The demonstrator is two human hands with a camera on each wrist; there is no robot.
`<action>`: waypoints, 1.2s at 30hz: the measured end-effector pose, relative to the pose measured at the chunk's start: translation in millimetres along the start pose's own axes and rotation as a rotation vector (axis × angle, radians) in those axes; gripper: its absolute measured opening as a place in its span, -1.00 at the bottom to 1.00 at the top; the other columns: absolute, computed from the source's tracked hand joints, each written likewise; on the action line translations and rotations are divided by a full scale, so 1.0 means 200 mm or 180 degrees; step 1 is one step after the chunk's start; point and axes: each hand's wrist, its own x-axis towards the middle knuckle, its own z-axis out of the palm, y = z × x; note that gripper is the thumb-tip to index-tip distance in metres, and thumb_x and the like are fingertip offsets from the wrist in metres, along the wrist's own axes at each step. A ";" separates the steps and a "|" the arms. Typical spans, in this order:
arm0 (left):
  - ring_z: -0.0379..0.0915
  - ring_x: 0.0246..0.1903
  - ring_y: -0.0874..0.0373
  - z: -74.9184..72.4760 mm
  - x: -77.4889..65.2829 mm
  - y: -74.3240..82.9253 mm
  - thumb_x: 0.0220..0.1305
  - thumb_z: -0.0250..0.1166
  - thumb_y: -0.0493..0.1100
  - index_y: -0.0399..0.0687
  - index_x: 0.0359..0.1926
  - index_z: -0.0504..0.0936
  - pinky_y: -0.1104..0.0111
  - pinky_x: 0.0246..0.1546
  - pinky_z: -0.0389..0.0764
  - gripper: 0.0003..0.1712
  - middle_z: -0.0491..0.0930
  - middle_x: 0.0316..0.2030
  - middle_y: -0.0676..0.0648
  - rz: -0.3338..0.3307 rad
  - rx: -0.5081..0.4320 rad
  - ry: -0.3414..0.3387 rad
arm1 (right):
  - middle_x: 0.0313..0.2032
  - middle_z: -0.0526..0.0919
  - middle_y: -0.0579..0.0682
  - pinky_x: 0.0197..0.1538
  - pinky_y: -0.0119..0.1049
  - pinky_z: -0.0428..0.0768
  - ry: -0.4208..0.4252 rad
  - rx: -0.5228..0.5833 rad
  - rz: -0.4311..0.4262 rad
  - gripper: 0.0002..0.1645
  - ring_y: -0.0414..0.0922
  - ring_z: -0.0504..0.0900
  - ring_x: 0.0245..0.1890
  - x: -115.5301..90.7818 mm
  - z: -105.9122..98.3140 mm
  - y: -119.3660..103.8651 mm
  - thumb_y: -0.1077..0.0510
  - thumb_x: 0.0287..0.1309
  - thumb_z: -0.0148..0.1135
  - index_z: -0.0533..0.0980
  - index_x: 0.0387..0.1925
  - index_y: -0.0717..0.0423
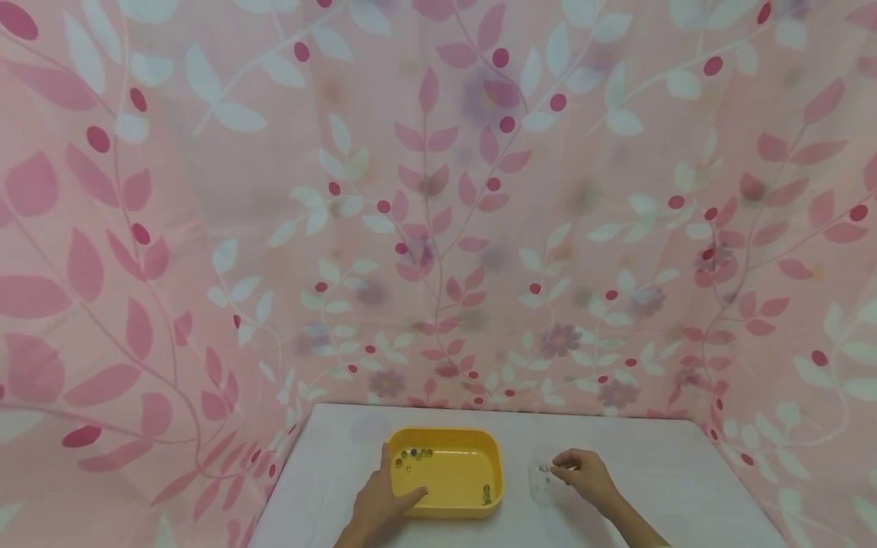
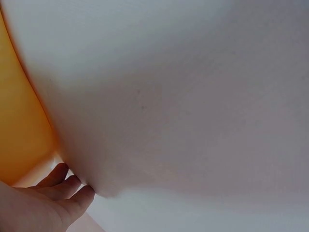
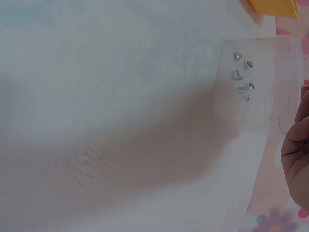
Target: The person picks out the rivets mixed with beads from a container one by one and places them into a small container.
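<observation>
My left hand (image 1: pixel 378 495) grips the left side of a yellow tray (image 1: pixel 498 464), thumb over the front left part and fingers along the outer wall. In the left wrist view, its fingers (image 2: pixel 63 188) are bent beside the tray wall (image 2: pixel 21 116). My right hand (image 1: pixel 585 476) is at a clear plastic box (image 1: pixel 537 493), thumb and fingertips close together over its right side. Small silvery pieces (image 3: pixel 238 75) with flat heads lie in the box. I cannot tell whether the right fingertips pinch anything.
Several marbles (image 1: pixel 404 454) sit in the tray's far left corner, and a green item (image 1: pixel 487 495) lies near its right wall. The white table (image 1: pixel 651 457) extends around the tray and box. A pink leaf-patterned cloth (image 1: pixel 438 304) hangs behind and at both sides.
</observation>
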 end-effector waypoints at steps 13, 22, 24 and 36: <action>0.51 -0.29 0.02 -0.01 0.01 0.01 -0.17 0.42 0.51 -0.16 0.55 -0.16 0.02 -0.29 0.58 0.51 0.59 -0.13 -0.25 -0.0022 0.0041 -0.0010 | -0.38 0.73 0.06 -0.48 -0.40 0.52 -0.0039 -0.0064 -0.0132 -0.83 -0.09 0.63 -0.51 0.00 -0.01 -0.02 0.24 0.08 0.41 0.65 -0.31 0.27; 0.56 -0.26 -0.04 0.00 -0.01 0.00 -0.16 0.44 0.48 -0.19 0.54 -0.12 0.00 -0.32 0.57 0.49 0.61 -0.12 -0.30 0.0067 -0.0042 0.0041 | -0.40 0.73 0.02 -0.48 -0.41 0.50 -0.0070 -0.0160 -0.0120 -0.84 -0.25 0.53 -0.55 -0.01 -0.01 -0.01 0.23 0.07 0.42 0.65 -0.32 0.25; 0.55 -0.29 -0.02 0.00 -0.01 0.00 -0.15 0.44 0.48 -0.20 0.54 -0.12 0.03 -0.35 0.57 0.49 0.61 -0.14 -0.28 0.0083 -0.0030 0.0036 | -0.40 0.72 0.00 -0.48 -0.41 0.51 -0.0070 -0.0188 -0.0129 -0.85 -0.25 0.54 -0.54 -0.01 0.00 0.00 0.22 0.07 0.42 0.65 -0.33 0.24; 0.49 -0.29 0.04 0.00 -0.01 0.01 -0.14 0.42 0.48 -0.20 0.55 -0.15 0.02 -0.28 0.56 0.49 0.59 -0.11 -0.27 0.0019 -0.0049 -0.0026 | -0.46 0.70 -0.03 -0.53 -0.43 0.47 -0.0054 -0.0330 -0.0286 -0.90 -0.31 0.49 -0.58 0.00 0.00 0.00 0.20 0.05 0.44 0.66 -0.41 0.16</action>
